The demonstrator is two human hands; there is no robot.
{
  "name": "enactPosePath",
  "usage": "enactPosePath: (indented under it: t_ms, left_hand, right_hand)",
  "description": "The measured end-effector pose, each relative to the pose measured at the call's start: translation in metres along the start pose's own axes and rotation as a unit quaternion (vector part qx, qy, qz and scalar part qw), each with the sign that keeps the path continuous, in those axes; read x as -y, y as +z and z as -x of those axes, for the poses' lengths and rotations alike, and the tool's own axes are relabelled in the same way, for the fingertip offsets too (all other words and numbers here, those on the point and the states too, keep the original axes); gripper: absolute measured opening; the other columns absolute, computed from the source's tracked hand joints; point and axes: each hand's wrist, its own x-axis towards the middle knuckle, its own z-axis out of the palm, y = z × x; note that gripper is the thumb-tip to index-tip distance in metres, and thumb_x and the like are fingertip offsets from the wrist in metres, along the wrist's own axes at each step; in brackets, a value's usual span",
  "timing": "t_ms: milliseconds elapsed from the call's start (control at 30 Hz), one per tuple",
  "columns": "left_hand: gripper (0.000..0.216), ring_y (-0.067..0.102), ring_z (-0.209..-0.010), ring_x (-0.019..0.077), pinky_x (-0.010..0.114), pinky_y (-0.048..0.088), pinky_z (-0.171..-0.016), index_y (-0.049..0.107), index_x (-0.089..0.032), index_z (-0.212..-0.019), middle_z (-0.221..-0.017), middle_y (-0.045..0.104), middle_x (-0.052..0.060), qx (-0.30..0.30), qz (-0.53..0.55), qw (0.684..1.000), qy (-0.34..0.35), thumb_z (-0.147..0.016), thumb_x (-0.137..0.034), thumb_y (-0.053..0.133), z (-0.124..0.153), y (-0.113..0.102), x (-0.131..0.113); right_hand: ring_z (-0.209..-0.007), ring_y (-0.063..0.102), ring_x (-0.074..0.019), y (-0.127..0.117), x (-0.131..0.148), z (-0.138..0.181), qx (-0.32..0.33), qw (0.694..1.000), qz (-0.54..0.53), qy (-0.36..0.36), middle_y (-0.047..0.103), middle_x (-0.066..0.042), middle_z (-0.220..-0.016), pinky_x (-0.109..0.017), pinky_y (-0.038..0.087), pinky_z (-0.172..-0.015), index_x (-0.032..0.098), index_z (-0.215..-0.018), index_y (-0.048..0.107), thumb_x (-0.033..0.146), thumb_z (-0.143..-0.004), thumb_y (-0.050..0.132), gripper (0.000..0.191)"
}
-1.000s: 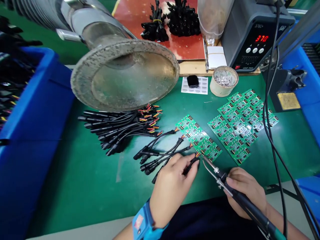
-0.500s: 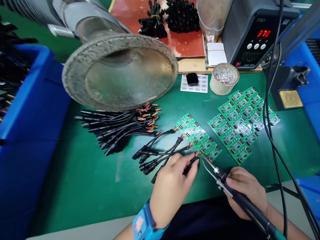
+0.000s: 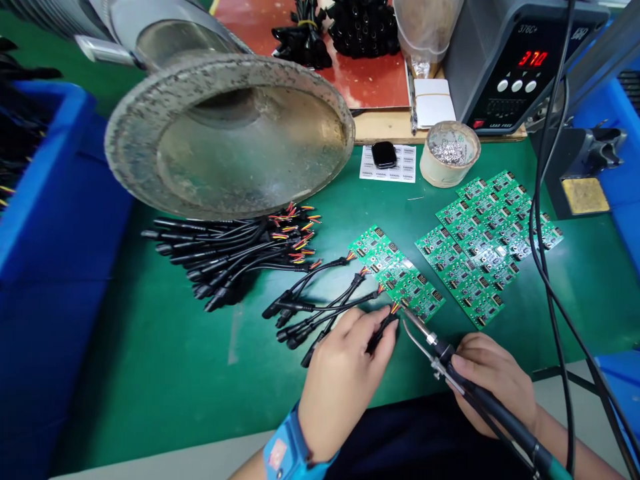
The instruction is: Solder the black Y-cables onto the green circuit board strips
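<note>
Left hand (image 3: 345, 380) pinches the cable (image 3: 383, 327) tight, steadying its wires at the circuit board (image 3: 417, 297) edge; right hand (image 3: 493, 383) fists the soldering iron (image 3: 436, 348), tip meeting them.

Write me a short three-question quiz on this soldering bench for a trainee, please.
1. True or false: the right hand holds the soldering iron.
2. What number shows in red on the soldering station?
3. The left hand pinches: A) a black cable; B) a roll of tape; C) a sheet of labels.

Key: 1 true; 2 370; 3 A.
</note>
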Motion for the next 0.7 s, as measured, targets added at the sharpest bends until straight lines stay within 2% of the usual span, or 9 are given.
enactPosePath:
  t_ms: [400,700]
  left_hand:
    - [0.017,0.058,-0.056,0.0111,0.024,0.047,-0.052,0.066,-0.013,-0.095,-0.071,0.058,0.001,0.001,0.002,1.0,-0.005,-0.084,-0.023,0.057,-0.0005,0.0003,-0.0031]
    - [0.016,0.058,-0.054,0.0106,0.023,0.048,-0.05,0.065,-0.015,-0.093,-0.071,0.059,0.001,0.001,-0.01,1.0,-0.004,-0.085,-0.024,0.055,-0.001,0.0016,-0.0011]
  right_hand:
    - [-0.07,0.059,-0.0183,-0.0005,0.0,0.0008,0.019,1.0,0.004,0.005,0.065,-0.007,-0.083,-0.04,0.054,-0.066,0.017,-0.128,0.045,0.006,-0.075,0.055,0.054]
    - [-0.063,0.057,-0.016,-0.0034,0.0036,-0.0043,0.001,1.0,0.02,0.017,0.064,-0.003,-0.076,-0.037,0.054,-0.065,0.02,-0.126,0.045,0.008,-0.077,0.053,0.051]
